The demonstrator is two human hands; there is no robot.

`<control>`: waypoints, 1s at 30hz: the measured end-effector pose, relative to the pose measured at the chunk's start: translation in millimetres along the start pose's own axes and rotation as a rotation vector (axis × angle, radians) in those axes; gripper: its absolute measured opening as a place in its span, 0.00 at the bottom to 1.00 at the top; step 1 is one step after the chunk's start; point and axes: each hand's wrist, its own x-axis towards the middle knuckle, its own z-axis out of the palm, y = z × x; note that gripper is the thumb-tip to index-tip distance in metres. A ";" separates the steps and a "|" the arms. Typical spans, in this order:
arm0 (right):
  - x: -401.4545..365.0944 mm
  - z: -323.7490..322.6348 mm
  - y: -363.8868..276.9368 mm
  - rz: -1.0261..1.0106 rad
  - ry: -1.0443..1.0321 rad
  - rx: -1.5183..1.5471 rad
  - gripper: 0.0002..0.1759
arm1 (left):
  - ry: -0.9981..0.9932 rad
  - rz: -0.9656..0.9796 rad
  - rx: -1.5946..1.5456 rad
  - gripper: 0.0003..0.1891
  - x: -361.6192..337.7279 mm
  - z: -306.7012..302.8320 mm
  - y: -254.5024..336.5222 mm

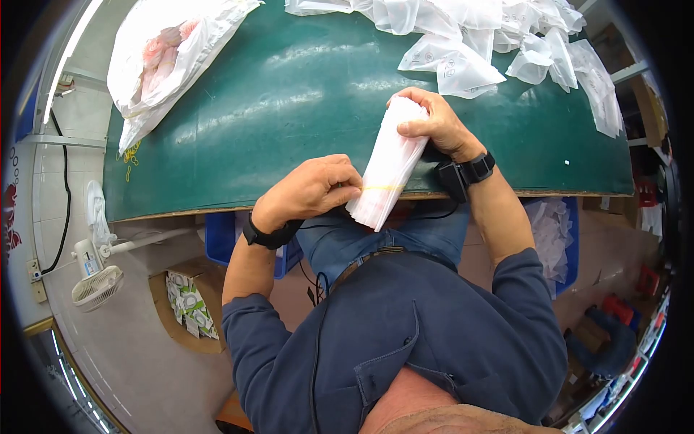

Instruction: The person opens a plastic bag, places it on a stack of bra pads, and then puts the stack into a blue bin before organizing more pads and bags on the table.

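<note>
My right hand [442,124] is closed around the upper end of a bundle of thin white bags [392,152], its thumb across the front. The bundle is held at a tilt over the table's near edge, its lower end above my lap. A yellow rubber band [383,187] runs across the lower part of the bundle. My left hand [312,186] is closed, thumb and fingertips pinching the rubber band at the bundle's left edge. The back of the bundle and the fingers behind it are hidden.
A large white plastic bag [173,61] with pinkish contents lies on the green table [289,108]. Yellow rubber bands [130,155] lie by it. Translucent bags [463,61] spread along the far right. Blue bins [289,260] stand below the table; a fan [94,271] and carton [189,304] stand left.
</note>
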 end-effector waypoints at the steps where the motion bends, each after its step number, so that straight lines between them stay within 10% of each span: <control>1: -0.1 -0.1 0.4 -0.004 -0.003 -0.010 0.32 | -0.016 -0.003 -0.020 0.05 -0.5 0.8 0.9; 11: 1.9 -3.6 3.2 -0.008 0.033 0.025 0.32 | 0.042 -0.233 -0.095 0.06 -16.1 4.7 13.5; 14: 1.6 -3.5 4.1 -0.014 0.041 0.060 0.32 | 0.231 0.018 -0.047 0.08 -15.0 12.4 15.4; 30: 1.3 -3.7 3.0 0.000 0.032 0.023 0.31 | 0.206 0.063 0.151 0.07 -12.1 27.3 20.6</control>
